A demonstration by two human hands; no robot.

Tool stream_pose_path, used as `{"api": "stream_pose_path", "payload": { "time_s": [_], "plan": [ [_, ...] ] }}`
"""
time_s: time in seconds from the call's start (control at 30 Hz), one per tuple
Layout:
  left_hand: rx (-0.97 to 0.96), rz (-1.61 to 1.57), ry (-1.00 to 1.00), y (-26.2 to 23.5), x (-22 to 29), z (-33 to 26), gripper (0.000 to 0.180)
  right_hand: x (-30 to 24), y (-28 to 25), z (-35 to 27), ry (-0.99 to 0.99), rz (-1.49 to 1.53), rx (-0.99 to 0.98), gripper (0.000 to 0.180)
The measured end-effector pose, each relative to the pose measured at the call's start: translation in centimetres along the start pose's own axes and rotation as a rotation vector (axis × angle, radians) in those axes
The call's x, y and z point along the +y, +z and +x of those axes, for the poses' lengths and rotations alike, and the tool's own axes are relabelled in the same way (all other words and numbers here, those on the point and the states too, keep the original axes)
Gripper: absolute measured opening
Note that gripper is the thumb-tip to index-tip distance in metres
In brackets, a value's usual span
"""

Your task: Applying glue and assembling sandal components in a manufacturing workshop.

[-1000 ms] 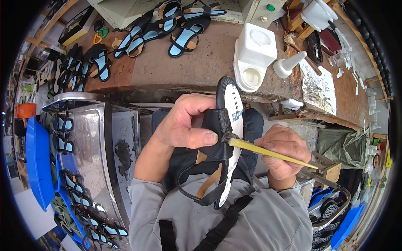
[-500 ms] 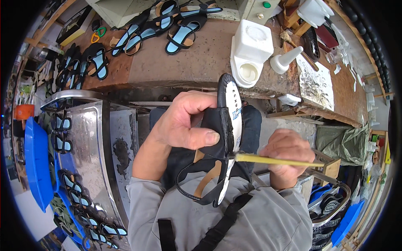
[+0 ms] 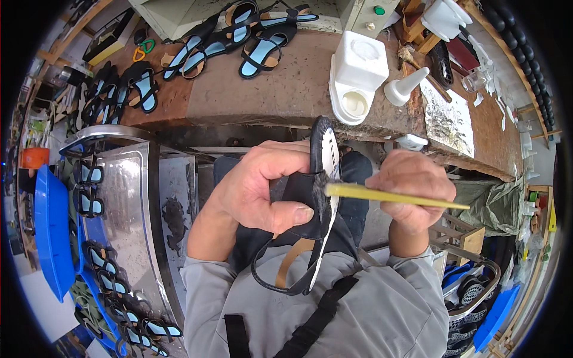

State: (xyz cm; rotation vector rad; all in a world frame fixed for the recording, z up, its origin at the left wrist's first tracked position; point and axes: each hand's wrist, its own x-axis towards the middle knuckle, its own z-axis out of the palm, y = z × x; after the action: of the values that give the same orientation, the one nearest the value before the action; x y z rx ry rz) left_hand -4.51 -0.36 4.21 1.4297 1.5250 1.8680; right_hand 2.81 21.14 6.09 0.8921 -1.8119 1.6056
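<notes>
The left hand [image 3: 262, 188] is closing around a black strappy sandal with a white sole [image 3: 325, 179], holding it on edge above the person's lap, just in front of the near edge of the brown worn workbench [image 3: 262, 95]. The thumb is pressing on the black upper, and the fingers are hiding much of the sandal's middle, so how the straps are joining there cannot be made out. A loose black strap is looping down below the hand against the grey sleeves.

The right hand [image 3: 412, 188] is gripping a thin yellow-handled brush [image 3: 388, 196] in a closed fist; its dark tip is touching the sandal's edge, and the bristles themselves are too small and dark to read. The hand is covering part of the handle.

On the workbench, near its front edge and right of the sandal's toe, a white plastic jug with an open round well [image 3: 356, 77] is standing; the well is looking pale inside, its contents unclear. Just beside it a white cone-nozzle bottle [image 3: 404, 88] is lying tilted.

Along the far edge of the workbench, black sandals with light blue insoles [image 3: 256, 42] are lying in a loose row. At the person's left, more of them are sitting on a shiny metal rack [image 3: 128, 203], with a blue plastic tray [image 3: 51, 232] partly cut off at the picture's dark rim
</notes>
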Motion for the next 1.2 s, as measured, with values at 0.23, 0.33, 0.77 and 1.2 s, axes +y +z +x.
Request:
{"api": "stream_pose_path", "payload": {
  "time_s": [0.23, 0.33, 0.77, 1.2],
  "plan": [
    [0.066, -0.081, 0.011, 0.0, 0.1, -1.2, 0.039, -1.1, 1.0, -2.6, -0.048, 0.112, -0.079, 0.016],
    [0.051, -0.072, 0.078, 0.1, 0.4, -1.5, 0.040, -1.7, 0.8, -1.9, -0.001, 0.104, -0.080, 0.014],
    [0.254, -0.478, -0.066, -0.7, 0.9, -5.8, 0.048, -1.6, 4.4, -3.7, 0.055, 0.164, -0.051, 0.015],
    [0.385, -0.312, -0.321, -4.7, -6.4, -6.7, 0.057, 8.2, -3.6, -5.6, 0.780, -0.180, 0.539, 0.013]
  ]
}}
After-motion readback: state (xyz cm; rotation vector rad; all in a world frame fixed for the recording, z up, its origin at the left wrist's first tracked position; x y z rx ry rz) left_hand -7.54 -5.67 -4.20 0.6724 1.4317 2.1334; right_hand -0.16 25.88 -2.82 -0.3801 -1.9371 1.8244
